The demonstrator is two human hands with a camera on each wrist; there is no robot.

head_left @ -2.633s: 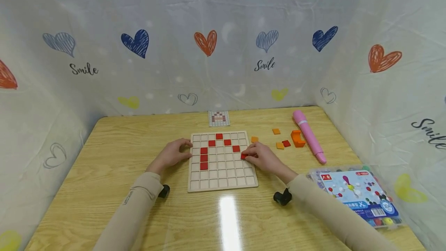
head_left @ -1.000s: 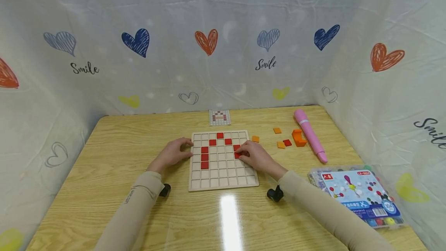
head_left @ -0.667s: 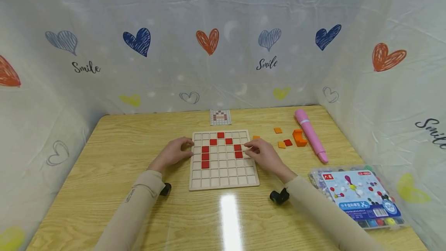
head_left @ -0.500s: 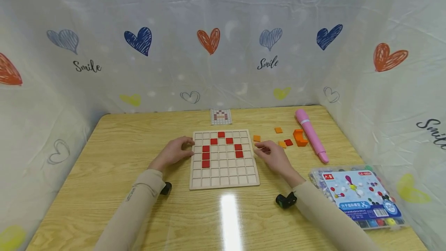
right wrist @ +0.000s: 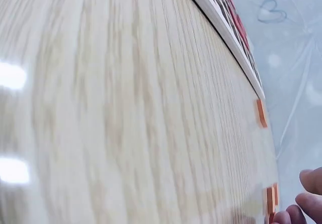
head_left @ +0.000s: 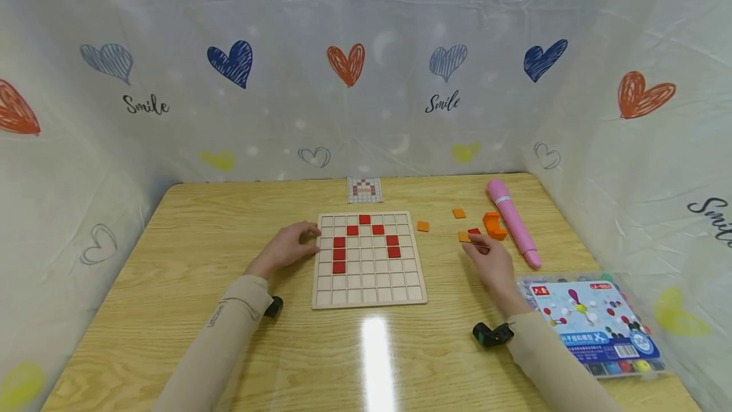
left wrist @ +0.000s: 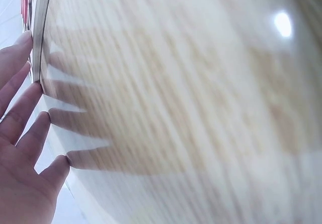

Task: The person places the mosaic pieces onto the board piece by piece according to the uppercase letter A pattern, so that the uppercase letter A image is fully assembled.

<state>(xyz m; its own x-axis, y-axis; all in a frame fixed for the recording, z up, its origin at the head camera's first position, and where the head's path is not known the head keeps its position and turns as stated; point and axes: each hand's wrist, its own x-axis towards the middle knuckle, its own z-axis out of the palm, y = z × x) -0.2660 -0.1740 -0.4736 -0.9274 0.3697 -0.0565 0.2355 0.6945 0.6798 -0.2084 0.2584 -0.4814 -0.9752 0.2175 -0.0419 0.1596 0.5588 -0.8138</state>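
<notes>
A wooden grid board (head_left: pixel 372 281) lies mid-table with several red square tiles (head_left: pixel 339 266) set in its cells, forming an arch. My left hand (head_left: pixel 286 248) rests at the board's left edge, fingers spread and fingertips against the rim; the left wrist view shows those fingers (left wrist: pixel 30 133) touching the table too. Over on the right, my right hand (head_left: pixel 492 266) reaches low to a loose red tile (head_left: pixel 474 231) and an orange tile (head_left: pixel 464 236). Its fingertips overlap the red tile, and thumb and fingers (right wrist: pixel 309 201) stand apart in the right wrist view.
Two more orange tiles (head_left: pixel 423 226) lie right of the board. Beyond them are an orange C-shaped piece (head_left: pixel 494 226), a pink stick (head_left: pixel 515 224) and a clear-lidded box (head_left: pixel 595 323). A small pattern card (head_left: pixel 364 190) lies behind the board, near the curtain (head_left: pixel 377 119).
My right hand placed a red tile in the board's right column, below another one, let go, and moved right to the loose tiles. The left hand has stayed at the board's edge.
</notes>
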